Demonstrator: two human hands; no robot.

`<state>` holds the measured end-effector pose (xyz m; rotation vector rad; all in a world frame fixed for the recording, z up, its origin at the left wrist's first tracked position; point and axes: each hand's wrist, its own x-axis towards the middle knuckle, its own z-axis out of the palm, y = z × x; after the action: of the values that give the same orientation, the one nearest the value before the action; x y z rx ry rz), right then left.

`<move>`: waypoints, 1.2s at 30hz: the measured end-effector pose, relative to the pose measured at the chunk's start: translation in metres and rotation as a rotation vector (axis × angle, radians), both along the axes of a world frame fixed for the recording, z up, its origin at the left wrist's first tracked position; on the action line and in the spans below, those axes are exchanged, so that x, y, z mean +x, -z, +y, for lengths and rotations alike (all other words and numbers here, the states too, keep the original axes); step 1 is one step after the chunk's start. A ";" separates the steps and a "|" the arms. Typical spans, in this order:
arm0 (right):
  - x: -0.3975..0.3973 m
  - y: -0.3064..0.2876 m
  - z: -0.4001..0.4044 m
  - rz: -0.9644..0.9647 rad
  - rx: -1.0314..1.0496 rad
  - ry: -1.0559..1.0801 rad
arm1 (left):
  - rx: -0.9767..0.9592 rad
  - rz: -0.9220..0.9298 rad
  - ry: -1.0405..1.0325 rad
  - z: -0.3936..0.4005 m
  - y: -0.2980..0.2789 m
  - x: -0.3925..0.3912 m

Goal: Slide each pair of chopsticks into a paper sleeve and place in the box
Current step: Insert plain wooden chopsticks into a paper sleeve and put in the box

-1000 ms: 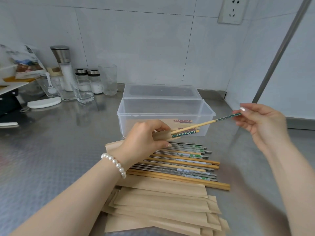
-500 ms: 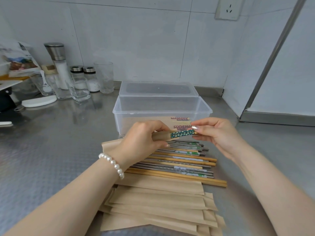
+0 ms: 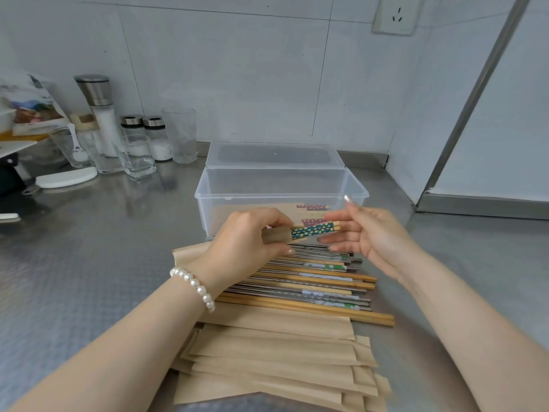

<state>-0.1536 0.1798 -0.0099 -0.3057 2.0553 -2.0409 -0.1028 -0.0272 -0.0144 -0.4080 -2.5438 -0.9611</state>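
The left hand [image 3: 246, 236] grips a brown paper sleeve [image 3: 277, 234] just in front of the near wall of the clear plastic box [image 3: 208, 203], its fingers curled round the sleeve's open end. A pair of chopsticks [image 3: 316, 228] with green flowered tops sits pushed into that sleeve, only the patterned ends sticking out to the right. The right hand [image 3: 374, 236] is just beside those ends with its fingers [image 3: 335, 217] straight and spread, holding nothing; whether the fingertips touch the chopstick ends I cannot tell.

So this pair looks all but sleeved, and what remains for it is the move over the wall into the box. Inside the box, through the clear wall, at least two sleeved pairs with red patterned tops [image 3: 312, 207] already lie on the bottom; the exact count is hard to read.

Much is left. A row of loose chopsticks [image 3: 312, 283], wooden and metal, lies on the table [image 3: 74, 263] under and near the hands, and nearer still is a spread pile of empty sleeves [image 3: 276, 352]. The box lid [image 3: 273, 154] rests behind the box, on the far side. By my reckoning the task is in its early part.
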 end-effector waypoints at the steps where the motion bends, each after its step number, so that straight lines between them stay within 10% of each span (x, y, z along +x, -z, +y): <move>1: 0.000 -0.002 0.002 -0.010 -0.008 0.004 | 0.003 0.005 -0.002 -0.001 0.000 -0.001; 17: 0.001 -0.008 0.009 0.052 -0.089 0.081 | -0.026 0.140 -0.041 -0.009 -0.008 0.000; 24: -0.011 -0.050 0.047 0.087 -0.303 0.313 | 0.405 0.382 -0.439 -0.059 -0.028 -0.006; 36: -0.049 -0.085 0.012 -0.035 0.338 0.247 | 0.243 0.214 -0.364 -0.055 -0.011 -0.017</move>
<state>-0.2030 0.1917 0.0756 0.0463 2.4675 -1.7577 -0.1194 -0.0825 -0.0033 0.0240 -2.1737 -1.0063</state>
